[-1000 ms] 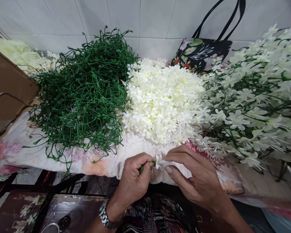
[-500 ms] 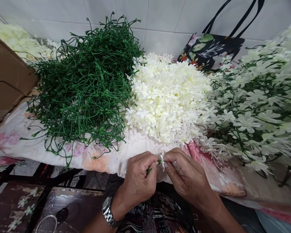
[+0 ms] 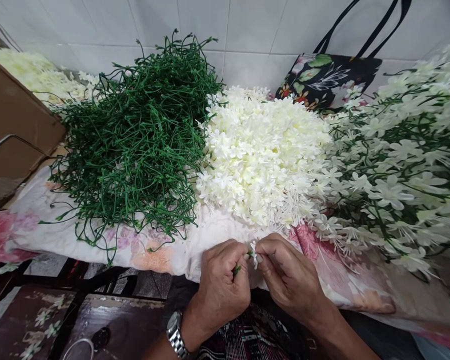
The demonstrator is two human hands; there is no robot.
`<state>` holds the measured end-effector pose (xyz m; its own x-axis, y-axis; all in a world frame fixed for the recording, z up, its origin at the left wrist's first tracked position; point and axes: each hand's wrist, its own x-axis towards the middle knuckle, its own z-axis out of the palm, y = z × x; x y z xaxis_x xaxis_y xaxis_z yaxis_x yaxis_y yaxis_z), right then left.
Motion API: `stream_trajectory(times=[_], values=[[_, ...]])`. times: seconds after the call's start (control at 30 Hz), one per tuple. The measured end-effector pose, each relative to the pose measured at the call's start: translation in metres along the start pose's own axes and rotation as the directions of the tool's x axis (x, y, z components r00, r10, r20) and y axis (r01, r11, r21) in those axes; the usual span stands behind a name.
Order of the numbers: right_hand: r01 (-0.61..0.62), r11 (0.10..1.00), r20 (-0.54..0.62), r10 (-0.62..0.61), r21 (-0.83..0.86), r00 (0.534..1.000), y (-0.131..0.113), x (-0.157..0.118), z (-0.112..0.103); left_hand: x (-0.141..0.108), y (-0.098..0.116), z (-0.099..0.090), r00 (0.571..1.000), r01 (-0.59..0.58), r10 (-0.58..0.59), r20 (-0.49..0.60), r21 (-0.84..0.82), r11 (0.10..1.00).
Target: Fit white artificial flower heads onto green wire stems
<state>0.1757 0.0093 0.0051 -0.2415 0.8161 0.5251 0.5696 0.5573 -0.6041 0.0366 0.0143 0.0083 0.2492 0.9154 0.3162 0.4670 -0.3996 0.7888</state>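
My left hand [image 3: 225,277] is closed around a green plastic stem [image 3: 236,270], whose tip pokes out between thumb and forefinger. Pinched in the fingertips of my right hand [image 3: 290,272] is a small white artificial flower [image 3: 254,254]. Stem tip and blossom meet between the two hands; how deep the stem sits in the blossom is hidden by my fingers. Just beyond my hands lies a heap of loose white flower heads [image 3: 262,155]. A tangled pile of green stems [image 3: 135,145] rises to its left.
Finished-looking white flower sprays [image 3: 393,192] crowd the right side. A floral cloth [image 3: 217,235] covers the work surface. At the left stands a cardboard box [image 3: 18,120], with more pale flowers [image 3: 41,75] behind it. A black floral bag [image 3: 330,80] leans against the tiled wall [image 3: 255,25].
The view has shifted slightly, so everything sits a little lower and to the right. Both hands keep the same grip on the stem and flower.
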Motion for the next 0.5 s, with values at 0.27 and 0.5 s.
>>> stream_trajectory(times=[0.27, 0.5], values=[[0.015, 1.0, -0.014, -0.015, 0.01, 1.0, -0.0006, 0.0012, 0.0023, 0.0, -0.0008, 0.0015, 1.0, 0.027, -0.027, -0.01, 0.012, 1.0], [0.015, 1.0, -0.013, -0.015, 0.005, 1.0, -0.0017, -0.0024, 0.0056, -0.0009, 0.0004, 0.0006, 1.0, 0.011, -0.01, -0.021, 0.021, 1.0]])
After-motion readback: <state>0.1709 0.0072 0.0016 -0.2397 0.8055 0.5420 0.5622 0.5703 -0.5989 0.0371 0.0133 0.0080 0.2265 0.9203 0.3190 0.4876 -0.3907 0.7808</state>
